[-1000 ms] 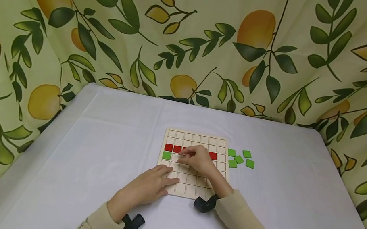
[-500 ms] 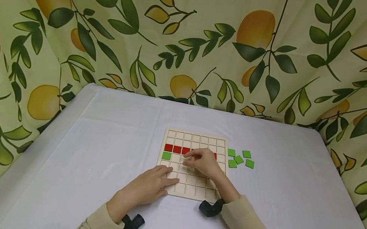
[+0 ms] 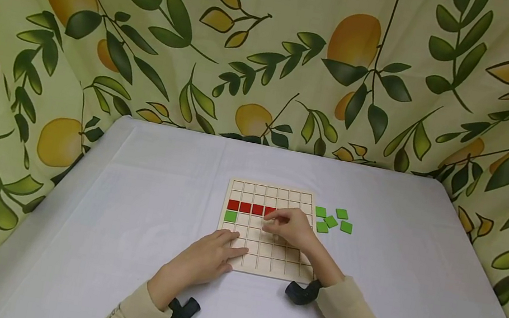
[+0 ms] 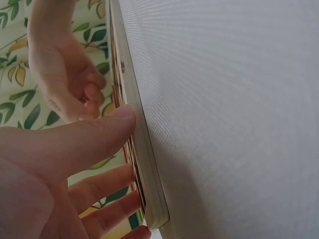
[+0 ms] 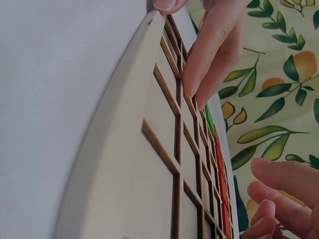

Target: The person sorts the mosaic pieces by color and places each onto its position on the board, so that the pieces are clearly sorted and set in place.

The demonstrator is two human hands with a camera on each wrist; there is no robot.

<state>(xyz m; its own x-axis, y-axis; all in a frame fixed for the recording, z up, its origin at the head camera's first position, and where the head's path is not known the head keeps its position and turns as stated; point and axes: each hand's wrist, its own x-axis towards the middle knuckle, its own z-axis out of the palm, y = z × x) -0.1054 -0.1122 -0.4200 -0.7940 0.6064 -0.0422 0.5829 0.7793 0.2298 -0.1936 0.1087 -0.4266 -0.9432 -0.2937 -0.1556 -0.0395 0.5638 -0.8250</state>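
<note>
The left hand (image 3: 209,253) is resting on the wooden board (image 3: 266,265), its fingers spread apart. The right hand (image 3: 291,227) is hanging over the board, fingers loosely bent, tips apart. The board is lying on the white bench (image 3: 152,186). Red tiles (image 3: 245,208) are sitting in a row, with one green tile (image 3: 231,216) in the next row. Five loose green tiles (image 3: 331,222) are lying beside the board.

Right hand (image 3: 292,227) shifted rightward, fourth red tile (image 3: 269,211) uncovered, rightmost one covered

In the head view, the right grip (image 3: 291,227) hides where the red tile row (image 3: 251,208) ends.
</note>
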